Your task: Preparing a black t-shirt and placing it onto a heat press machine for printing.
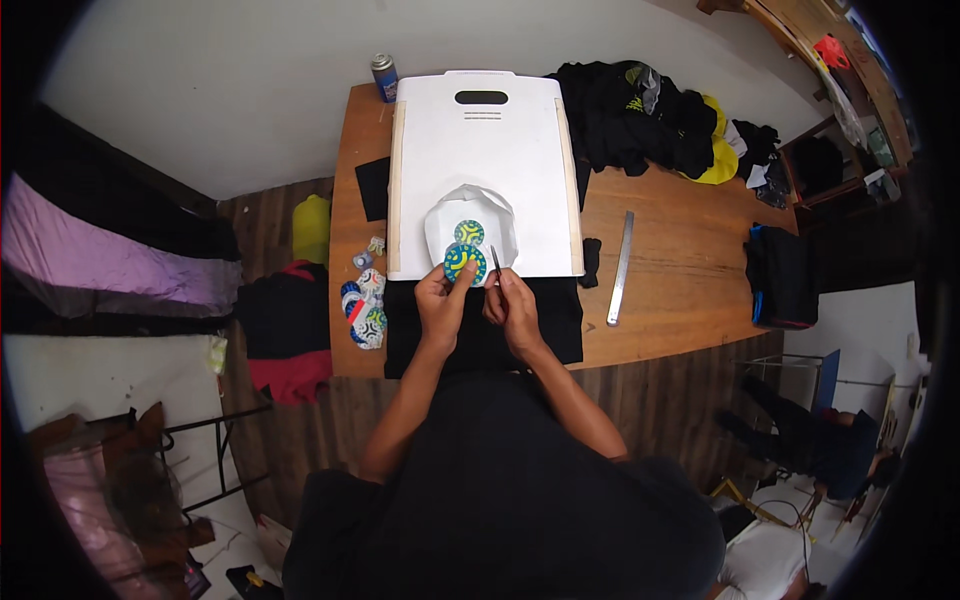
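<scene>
Pinched in my left hand (441,301) is a round blue, green and yellow patterned patch (463,267), with the thumb lying on its face. My right hand (512,304) is closed around the handles of dark scissors (495,258), their blade pointing away from me just right of the patch. Behind the held patch, a similar round patch (469,232) rests on a white, uneven-edged sheet or shallow dish (440,216); which one I cannot tell. That lies at the near end of a large white board (480,150) with a handle slot.
Patterned cut-outs and scraps (368,310) lie on the wooden table (680,250) to the left. A metal ruler (621,268) is on the right, and black cloth (480,330) under the board's near edge. A spray can (384,78) and piled dark garments (640,120) stand farther back.
</scene>
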`<state>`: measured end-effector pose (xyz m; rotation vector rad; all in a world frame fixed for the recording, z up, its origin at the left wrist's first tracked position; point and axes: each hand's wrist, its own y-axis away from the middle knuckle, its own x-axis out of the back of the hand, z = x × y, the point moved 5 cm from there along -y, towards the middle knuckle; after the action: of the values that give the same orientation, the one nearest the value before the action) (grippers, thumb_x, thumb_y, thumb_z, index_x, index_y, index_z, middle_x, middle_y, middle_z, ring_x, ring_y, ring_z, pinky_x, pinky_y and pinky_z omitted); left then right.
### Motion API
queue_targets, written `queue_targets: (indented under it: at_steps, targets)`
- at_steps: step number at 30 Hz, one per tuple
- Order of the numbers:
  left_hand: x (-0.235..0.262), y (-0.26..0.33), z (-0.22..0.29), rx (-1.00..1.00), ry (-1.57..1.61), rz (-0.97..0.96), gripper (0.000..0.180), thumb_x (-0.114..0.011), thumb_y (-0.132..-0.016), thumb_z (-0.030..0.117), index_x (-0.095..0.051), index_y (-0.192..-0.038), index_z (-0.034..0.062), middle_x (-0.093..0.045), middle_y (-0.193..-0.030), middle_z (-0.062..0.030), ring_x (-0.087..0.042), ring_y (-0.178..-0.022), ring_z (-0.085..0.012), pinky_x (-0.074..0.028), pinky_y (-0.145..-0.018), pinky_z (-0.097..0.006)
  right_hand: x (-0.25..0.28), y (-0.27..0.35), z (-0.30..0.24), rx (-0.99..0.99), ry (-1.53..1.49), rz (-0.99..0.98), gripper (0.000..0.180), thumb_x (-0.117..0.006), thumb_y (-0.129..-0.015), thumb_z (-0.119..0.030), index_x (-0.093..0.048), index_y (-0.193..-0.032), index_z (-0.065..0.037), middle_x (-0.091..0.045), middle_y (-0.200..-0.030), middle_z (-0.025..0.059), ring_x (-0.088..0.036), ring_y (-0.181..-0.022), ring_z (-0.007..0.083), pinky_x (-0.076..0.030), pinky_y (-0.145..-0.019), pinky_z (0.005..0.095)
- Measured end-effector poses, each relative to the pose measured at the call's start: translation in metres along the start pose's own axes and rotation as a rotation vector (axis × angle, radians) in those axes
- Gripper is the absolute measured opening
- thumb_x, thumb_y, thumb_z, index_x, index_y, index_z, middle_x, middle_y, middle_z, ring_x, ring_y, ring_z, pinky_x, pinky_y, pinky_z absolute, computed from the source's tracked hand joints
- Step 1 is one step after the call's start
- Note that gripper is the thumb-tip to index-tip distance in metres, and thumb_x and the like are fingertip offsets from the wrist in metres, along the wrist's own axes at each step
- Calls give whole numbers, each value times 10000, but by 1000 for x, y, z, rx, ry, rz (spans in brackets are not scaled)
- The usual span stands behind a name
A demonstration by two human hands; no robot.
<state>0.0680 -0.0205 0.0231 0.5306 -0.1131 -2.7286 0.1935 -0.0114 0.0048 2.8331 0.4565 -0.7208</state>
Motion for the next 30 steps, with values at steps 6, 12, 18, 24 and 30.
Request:
queue_targets:
  at_steps: [6,12,18,24,30]
  targets:
    - [-18,-2,-7,-10,35,51,165,-686,-945,106,-704,-1051,-19,-712,-958,-33,-623,-847,-47,-466,-763,-194,25,1,-3,-58,40,-53,361,-356,-1090,-342,-514,-959,-46,-327,-545,-27,-302,-458,81,-288,-466,240]
    - [-33,-18,-19,7,19,87,154,-709,-928,101,-701,-1011,-29,-700,-917,-17,-606,-803,-41,-462,-719,-196,43,-17,-4,-78,47,-105,362,-362,-1092,-346,-514,-943,-53,-325,-560,-39,-296,-470,70,-283,-471,235]
    - [-39,-33,-23,-29,17,82,156,-714,-925,105,-704,-1006,-27,-703,-911,-16,-612,-802,-39,-463,-717,-191,47,-29,-5,-72,19,-97,360,-369,-1090,-350,-512,-939,-55,-321,-571,-43,-287,-477,68,-271,-473,235]
    - [-42,-34,-15,-23,-2,90,151,-714,-925,112,-712,-1002,-19,-709,-897,-17,-619,-796,-41,-466,-717,-193,46,-33,-7,-77,25,-92,358,-372,-1090,-351,-507,-937,-56,-314,-571,-44,-277,-476,67,-263,-470,235]
    - [-37,-40,-16,-11,-31,84,158,-714,-926,125,-713,-992,-18,-709,-891,-20,-619,-793,-42,-469,-718,-196,43,-38,-3,-74,6,-97,356,-376,-1089,-351,-506,-936,-56,-312,-571,-44,-271,-473,67,-254,-463,234]
